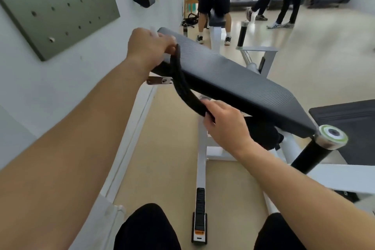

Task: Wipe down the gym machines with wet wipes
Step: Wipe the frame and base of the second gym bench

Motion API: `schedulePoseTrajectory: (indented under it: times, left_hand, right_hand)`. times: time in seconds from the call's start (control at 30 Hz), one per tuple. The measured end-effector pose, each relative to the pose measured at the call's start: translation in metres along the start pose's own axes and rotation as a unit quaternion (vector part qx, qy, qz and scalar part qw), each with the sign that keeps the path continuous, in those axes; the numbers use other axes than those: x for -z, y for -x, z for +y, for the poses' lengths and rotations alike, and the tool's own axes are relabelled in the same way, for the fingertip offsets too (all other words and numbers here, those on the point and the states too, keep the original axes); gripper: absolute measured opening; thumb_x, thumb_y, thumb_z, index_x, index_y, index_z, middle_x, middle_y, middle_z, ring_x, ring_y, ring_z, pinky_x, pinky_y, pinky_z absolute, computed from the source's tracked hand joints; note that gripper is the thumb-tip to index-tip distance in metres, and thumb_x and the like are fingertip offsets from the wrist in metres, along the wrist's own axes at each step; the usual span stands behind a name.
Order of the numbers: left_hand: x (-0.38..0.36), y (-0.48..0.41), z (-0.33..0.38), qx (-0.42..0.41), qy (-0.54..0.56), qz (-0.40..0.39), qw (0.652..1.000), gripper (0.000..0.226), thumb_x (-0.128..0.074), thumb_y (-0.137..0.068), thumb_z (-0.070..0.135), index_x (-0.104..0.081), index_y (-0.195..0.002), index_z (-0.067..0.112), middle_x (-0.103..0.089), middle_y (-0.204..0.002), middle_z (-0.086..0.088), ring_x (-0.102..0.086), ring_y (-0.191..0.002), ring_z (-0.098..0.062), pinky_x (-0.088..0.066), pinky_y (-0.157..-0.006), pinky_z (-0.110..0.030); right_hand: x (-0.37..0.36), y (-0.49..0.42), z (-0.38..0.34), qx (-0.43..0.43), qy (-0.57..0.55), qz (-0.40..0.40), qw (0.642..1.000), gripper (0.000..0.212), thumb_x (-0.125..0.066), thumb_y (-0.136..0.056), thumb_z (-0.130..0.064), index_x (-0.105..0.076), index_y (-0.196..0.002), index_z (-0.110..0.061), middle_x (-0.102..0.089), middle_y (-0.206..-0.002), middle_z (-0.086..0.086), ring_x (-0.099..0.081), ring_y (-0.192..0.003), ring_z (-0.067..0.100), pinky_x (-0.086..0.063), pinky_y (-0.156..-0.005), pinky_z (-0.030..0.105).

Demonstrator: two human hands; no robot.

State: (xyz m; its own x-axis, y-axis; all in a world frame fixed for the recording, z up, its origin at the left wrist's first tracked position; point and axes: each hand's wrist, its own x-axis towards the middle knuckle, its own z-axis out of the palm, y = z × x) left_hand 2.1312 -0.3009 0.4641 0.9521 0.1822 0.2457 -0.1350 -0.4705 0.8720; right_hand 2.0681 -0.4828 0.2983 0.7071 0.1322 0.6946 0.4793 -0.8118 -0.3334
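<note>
Strap (182,87) held at both ends beside bench pad (233,75).
I see left grip (151,46) pinching its top, right grip (223,122) curled round its bottom.

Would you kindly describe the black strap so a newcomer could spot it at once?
Find the long black padded bench tilted across the middle. The strap curves along its near-left edge, gripped by the left hand at the top and the right hand at the bottom. Unlike the stiff ribbed pad, it is a narrow limp band, with a metal buckle beside it.
</note>
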Motion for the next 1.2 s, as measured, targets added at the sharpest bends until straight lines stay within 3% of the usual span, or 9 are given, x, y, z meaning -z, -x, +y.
schedulePoseTrajectory:
  times: [0.1, 0.17, 0.23, 0.33, 0.53, 0.7, 0.9, 1.1, 1.2]
  left_hand:
    - [-0.018, -0.003, -0.002, -0.031, 0.002, 0.028, 0.999, 0.021, -0.068, -0.093, 0.033, -0.066, -0.074, 0.025, -0.069, -0.078, 0.009, -0.065, -0.078, -0.007, -0.057, -0.085, -0.033]
    - [-0.035, -0.002, -0.01, -0.083, -0.019, 0.073, 0.994, 0.021, -0.064, -0.095, 0.037, -0.069, -0.077, 0.026, -0.068, -0.08, 0.008, -0.066, -0.075, -0.009, -0.061, -0.078, -0.032]
    - [-0.051, 0.001, -0.015, -0.149, -0.05, 0.118, 0.981, 0.019, -0.062, -0.094, 0.041, -0.074, -0.09, 0.027, -0.071, -0.09, 0.01, -0.064, -0.076, -0.006, -0.058, -0.074, -0.021]
    - [-0.073, 0.003, -0.02, -0.259, -0.112, 0.135, 0.95, 0.019, -0.063, -0.096, 0.038, -0.077, -0.103, 0.027, -0.071, -0.105, 0.009, -0.058, -0.084, -0.002, -0.037, -0.072, -0.003]
    - [-0.15, -0.01, -0.041, -0.33, -0.226, -0.035, 0.916, 0.034, -0.06, -0.099, 0.034, -0.064, -0.133, 0.031, -0.053, -0.147, 0.011, -0.059, -0.122, -0.014, -0.043, -0.092, -0.024]
    - [-0.209, -0.02, -0.05, -0.317, -0.321, -0.147, 0.88, 0.042, -0.05, -0.103, 0.028, -0.05, -0.144, 0.037, -0.032, -0.161, 0.011, -0.058, -0.125, -0.024, -0.055, -0.089, -0.043]
    - [-0.216, -0.022, -0.058, -0.245, -0.319, -0.138, 0.905, 0.033, -0.044, -0.102, 0.031, -0.065, -0.127, 0.028, -0.059, -0.14, 0.005, -0.058, -0.118, -0.029, -0.048, -0.088, -0.039]
    - [-0.187, -0.011, -0.068, -0.212, -0.293, -0.112, 0.926, 0.027, -0.045, -0.095, 0.026, -0.07, -0.086, 0.022, -0.066, -0.087, -0.001, -0.059, -0.077, -0.024, -0.041, -0.059, -0.03]
    - [-0.167, -0.003, -0.076, -0.22, -0.28, -0.105, 0.928, 0.024, -0.05, -0.098, 0.028, -0.072, -0.092, 0.02, -0.062, -0.092, 0.001, -0.055, -0.078, -0.019, -0.042, -0.064, -0.031]
  right_hand:
    - [0.028, -0.023, 0.013, -0.026, -0.02, 0.057, 0.998, 0.027, -0.057, -0.092, -0.005, -0.07, -0.116, -0.007, -0.074, -0.095, 0.007, -0.068, -0.082, 0.024, -0.058, -0.073, 0.039]
    - [0.042, -0.049, 0.02, -0.028, -0.011, 0.082, 0.996, 0.025, -0.053, -0.094, -0.006, -0.07, -0.113, -0.009, -0.073, -0.092, 0.004, -0.063, -0.077, 0.017, -0.054, -0.07, 0.027]
    - [0.05, -0.08, 0.031, -0.054, 0.004, 0.102, 0.993, 0.027, -0.05, -0.095, -0.009, -0.07, -0.113, -0.011, -0.071, -0.092, 0.001, -0.054, -0.077, 0.008, -0.043, -0.072, 0.012]
    - [0.058, -0.12, 0.053, -0.114, 0.008, 0.101, 0.988, 0.03, -0.048, -0.096, -0.009, -0.068, -0.117, -0.016, -0.067, -0.097, -0.007, -0.054, -0.084, 0.005, -0.048, -0.082, 0.017]
    - [0.056, -0.176, 0.11, -0.237, 0.017, 0.093, 0.967, 0.036, -0.05, -0.096, -0.016, -0.066, -0.126, -0.029, -0.07, -0.114, -0.01, -0.064, -0.103, 0.013, -0.054, -0.092, 0.035]
    - [0.044, -0.17, 0.148, -0.263, 0.056, -0.01, 0.963, 0.043, -0.06, -0.097, -0.03, -0.056, -0.138, -0.04, -0.067, -0.127, -0.007, -0.06, -0.119, 0.02, -0.047, -0.099, 0.036]
    - [0.043, -0.137, 0.187, -0.347, 0.143, -0.187, 0.908, 0.058, -0.069, -0.092, -0.037, -0.047, -0.146, -0.033, -0.052, -0.146, -0.001, -0.049, -0.133, 0.026, -0.043, -0.106, 0.042]
    - [0.033, -0.132, 0.153, -0.281, 0.129, -0.219, 0.925, 0.055, -0.069, -0.088, -0.042, -0.056, -0.139, -0.028, -0.061, -0.135, 0.0, -0.058, -0.123, 0.027, -0.05, -0.1, 0.045]
    - [0.027, -0.131, 0.126, -0.218, 0.153, -0.209, 0.941, 0.047, -0.065, -0.09, -0.044, -0.06, -0.134, -0.028, -0.065, -0.127, 0.0, -0.06, -0.116, 0.026, -0.051, -0.096, 0.044]
